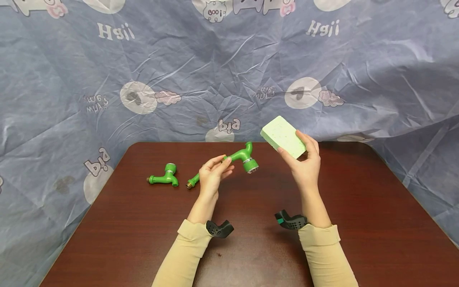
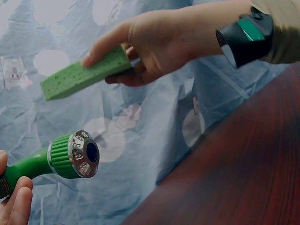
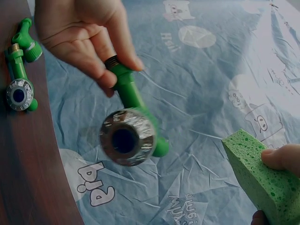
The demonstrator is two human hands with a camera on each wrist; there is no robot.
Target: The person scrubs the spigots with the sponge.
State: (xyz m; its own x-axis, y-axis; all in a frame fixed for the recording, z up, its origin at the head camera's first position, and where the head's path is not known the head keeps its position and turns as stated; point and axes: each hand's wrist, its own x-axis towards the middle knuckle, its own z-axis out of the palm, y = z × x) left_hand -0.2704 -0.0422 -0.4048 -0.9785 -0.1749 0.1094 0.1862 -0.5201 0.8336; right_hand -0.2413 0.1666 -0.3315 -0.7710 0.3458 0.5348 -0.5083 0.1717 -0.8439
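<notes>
My left hand (image 1: 211,175) pinches a green faucet (image 1: 241,154) by its threaded inlet end, above the table. The faucet's ribbed knob, with a silver rim and dark centre, faces the camera in the right wrist view. To the right, my right hand (image 1: 307,165) grips a light green sponge (image 1: 285,136) by its edges, thumb on one side and fingers on the other. Sponge and faucet are apart. Two more green faucets lie on the table: one (image 1: 166,175) at the left, and another (image 1: 193,181) partly hidden behind my left hand.
The dark reddish-brown table (image 1: 258,247) spreads beneath both arms. Behind its far edge hangs a wrinkled blue-grey cloth (image 1: 201,71) with printed cartoon shapes and letters. Each wrist wears a black camera band (image 1: 219,229).
</notes>
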